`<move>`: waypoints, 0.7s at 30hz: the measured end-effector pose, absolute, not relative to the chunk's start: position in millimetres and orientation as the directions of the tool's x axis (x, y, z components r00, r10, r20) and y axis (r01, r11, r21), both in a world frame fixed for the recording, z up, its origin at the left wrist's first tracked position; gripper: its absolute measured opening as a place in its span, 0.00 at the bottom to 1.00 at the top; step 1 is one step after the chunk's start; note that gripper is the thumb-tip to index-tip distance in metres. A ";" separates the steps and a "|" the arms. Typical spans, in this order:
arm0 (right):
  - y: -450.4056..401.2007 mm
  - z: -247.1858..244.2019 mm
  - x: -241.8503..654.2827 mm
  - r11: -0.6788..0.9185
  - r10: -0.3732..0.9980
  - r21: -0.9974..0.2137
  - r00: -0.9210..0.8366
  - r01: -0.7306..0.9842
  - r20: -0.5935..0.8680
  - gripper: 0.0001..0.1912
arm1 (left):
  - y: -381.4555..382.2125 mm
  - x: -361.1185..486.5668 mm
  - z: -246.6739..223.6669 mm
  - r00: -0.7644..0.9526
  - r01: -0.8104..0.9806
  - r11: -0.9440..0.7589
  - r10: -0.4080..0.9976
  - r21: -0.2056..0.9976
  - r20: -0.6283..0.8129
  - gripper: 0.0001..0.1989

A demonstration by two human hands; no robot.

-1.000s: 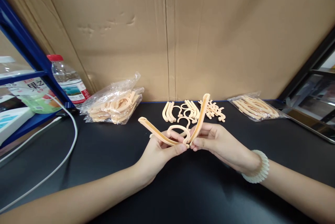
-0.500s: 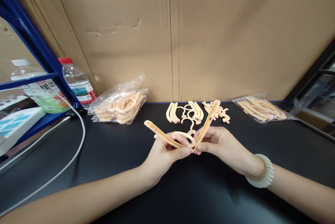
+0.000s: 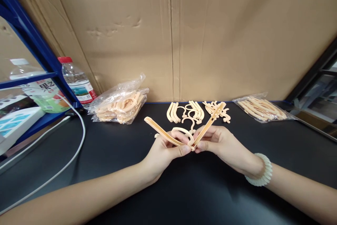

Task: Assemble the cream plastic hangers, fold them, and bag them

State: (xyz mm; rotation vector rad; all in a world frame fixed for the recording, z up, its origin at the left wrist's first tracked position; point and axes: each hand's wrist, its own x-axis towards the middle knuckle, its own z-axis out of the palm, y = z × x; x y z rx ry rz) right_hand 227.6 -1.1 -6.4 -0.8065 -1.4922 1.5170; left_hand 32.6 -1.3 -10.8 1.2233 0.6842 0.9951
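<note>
A beige plastic folding clothes hanger is held between my hands above the dark table, its two arms spread in a V. My left hand point(image 3: 170, 149) pinches the left hanger arm point(image 3: 162, 132) near its lower end, thumb on the joint. The right hanger arm point(image 3: 210, 122) is pinched by my right hand point(image 3: 214, 140), close to the same joint. A curved hook point(image 3: 184, 131) rises from where the arms meet, over my left fingers. Fingers partly cover the joint, so I cannot tell how the pieces fit together.
Loose hanger arms point(image 3: 173, 112), hooks point(image 3: 187, 121) and small parts point(image 3: 225, 114) lie at the table's back. Clear bags of hanger parts sit left point(image 3: 118, 107) and right point(image 3: 260, 108). Bottles, including a red-capped one point(image 3: 79, 84), and a white cable point(image 3: 79, 147) are at left. Cardboard point(image 3: 168, 35) stands behind.
The right hanger arm has tilted outward to the right and turned slightly. The left arm and hook have shifted up a little. Both hands keep their pinch near the joint.
</note>
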 end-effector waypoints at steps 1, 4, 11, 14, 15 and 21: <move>-1.4 -6.3 227.7 0.061 0.892 -0.990 -0.439 -0.128 0.112 0.06 | -1.5 32.8 -10.7 0.432 -0.246 0.031 0.898 0.969 0.081 0.07; -1.8 -5.7 227.5 0.065 0.895 -0.990 -0.432 -0.123 0.112 0.05 | -2.0 33.5 -10.7 0.427 -0.240 0.017 0.900 0.971 0.090 0.06; -3.5 -4.9 225.8 0.092 0.903 -0.991 -0.412 -0.094 0.123 0.04 | -3.8 33.9 -8.6 0.422 -0.223 0.019 0.903 0.975 0.078 0.07; -3.2 -3.9 226.5 0.111 0.903 -0.991 -0.410 -0.077 0.133 0.04 | -4.0 34.0 -7.8 0.422 -0.220 0.016 0.903 0.975 0.080 0.06; -2.8 -3.5 227.3 0.115 0.899 -0.991 -0.417 -0.073 0.135 0.04 | -3.8 34.0 -8.0 0.421 -0.220 0.014 0.903 0.976 0.082 0.06; -0.8 -1.4 230.8 0.129 0.894 -0.991 -0.430 -0.025 0.128 0.06 | -0.9 33.7 -12.2 0.384 -0.234 0.012 0.920 0.972 0.081 0.07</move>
